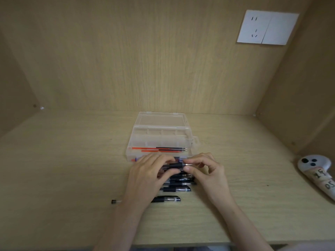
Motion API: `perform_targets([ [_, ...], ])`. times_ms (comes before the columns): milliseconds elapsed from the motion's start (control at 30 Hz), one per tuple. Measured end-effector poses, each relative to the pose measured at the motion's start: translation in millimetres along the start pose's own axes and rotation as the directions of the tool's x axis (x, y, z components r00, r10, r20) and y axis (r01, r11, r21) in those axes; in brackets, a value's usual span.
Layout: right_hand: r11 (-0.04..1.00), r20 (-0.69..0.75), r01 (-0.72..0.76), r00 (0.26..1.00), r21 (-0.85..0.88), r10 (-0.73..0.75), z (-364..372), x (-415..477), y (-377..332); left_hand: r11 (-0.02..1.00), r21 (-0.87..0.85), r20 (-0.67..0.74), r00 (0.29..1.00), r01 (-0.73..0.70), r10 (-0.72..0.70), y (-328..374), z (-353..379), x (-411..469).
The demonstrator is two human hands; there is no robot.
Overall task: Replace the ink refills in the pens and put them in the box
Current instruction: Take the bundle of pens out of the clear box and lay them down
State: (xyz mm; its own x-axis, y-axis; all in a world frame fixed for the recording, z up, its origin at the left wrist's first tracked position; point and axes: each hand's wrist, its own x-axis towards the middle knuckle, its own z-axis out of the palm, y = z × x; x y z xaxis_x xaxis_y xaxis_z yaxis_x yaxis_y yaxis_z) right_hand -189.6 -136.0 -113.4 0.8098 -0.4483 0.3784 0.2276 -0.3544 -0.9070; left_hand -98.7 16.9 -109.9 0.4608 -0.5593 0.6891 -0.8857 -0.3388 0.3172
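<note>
Head view, near to far. Nearest me, below the grip, a capped black pen [165,199] lies flat on the wooden desk [63,169]; my left forearm crosses its barrel, and its far end shows left of the arm. Just beyond it, still on my side of the grip, lies a second capped pen [176,189], and directly beneath my hands a cluster of black pens [181,180] lies side by side, too overlapped for me to count.

The grip: my left hand [150,171] is closed around the black grip section of one pen [175,165], thumb beneath and fingers curled over the top. My right hand [208,169] pinches that pen's metal tip end between thumb and forefinger, with the other fingers curled loosely. The two hands nearly meet over the pen.

Just past the grip stands the clear plastic box [161,140], lid folded open toward the back wall. Its nearest long compartment holds red refills [145,148] and black refills [172,148] lying lengthwise; the smaller compartments behind look bare.

Well right of the grip, a white handheld controller [315,169] rests at the desk edge. Farthest, up and right on the wall, is a white wall socket [267,27].
</note>
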Motion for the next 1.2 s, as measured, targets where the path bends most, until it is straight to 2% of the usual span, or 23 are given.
perform_targets([
  [133,1.000,0.003,-0.015,1.000,0.022,0.015,-0.4,-0.2,-1.1,0.999,0.044,0.001,1.000,-0.003,0.003,-2.8,3.4,-1.4],
  [333,0.987,-0.061,-0.066,0.995,0.145,0.075,-2.3,1.2,-3.4,0.998,0.039,-0.019,0.998,-0.055,0.056,-3.9,1.8,-0.1],
  [467,0.983,-0.070,-0.101,0.991,0.151,0.112,-4.2,1.6,-0.2,1.000,0.012,-0.018,1.000,0.004,-0.004,-4.7,1.3,-0.7],
  [567,0.957,-0.105,-0.140,0.980,0.253,0.171,-8.8,3.0,-1.3,0.999,0.010,-0.040,0.999,0.032,-0.031,-5.7,0.6,-0.5],
  [667,0.867,-0.149,-0.162,0.954,0.472,0.259,-15.5,5.5,-3.2,0.999,-0.002,-0.081,0.995,0.052,-0.052,-6.3,-0.6,-0.2],
  [767,0.729,-0.140,-0.101,0.955,0.677,0.263,-19.5,7.7,-0.6,0.998,-0.013,-0.087,0.994,0.065,-0.066,-6.8,-0.4,-1.1],
  [867,0.658,-0.146,-0.076,0.950,0.749,0.275,-23.2,10.4,2.7,0.998,-0.012,-0.085,0.994,0.066,-0.066,-7.7,-0.1,-1.1],
  [1033,0.740,-0.232,-0.070,0.926,0.669,0.298,-25.3,14.4,3.6,0.999,0.015,-0.074,0.996,0.047,-0.046,-7.1,0.5,-1.7],
  [1200,0.804,-0.417,0.028,0.865,0.595,0.279,-49.8,36.9,-6.4,0.999,0.001,-0.066,0.997,0.052,-0.051,-7.0,0.9,-1.5],
])
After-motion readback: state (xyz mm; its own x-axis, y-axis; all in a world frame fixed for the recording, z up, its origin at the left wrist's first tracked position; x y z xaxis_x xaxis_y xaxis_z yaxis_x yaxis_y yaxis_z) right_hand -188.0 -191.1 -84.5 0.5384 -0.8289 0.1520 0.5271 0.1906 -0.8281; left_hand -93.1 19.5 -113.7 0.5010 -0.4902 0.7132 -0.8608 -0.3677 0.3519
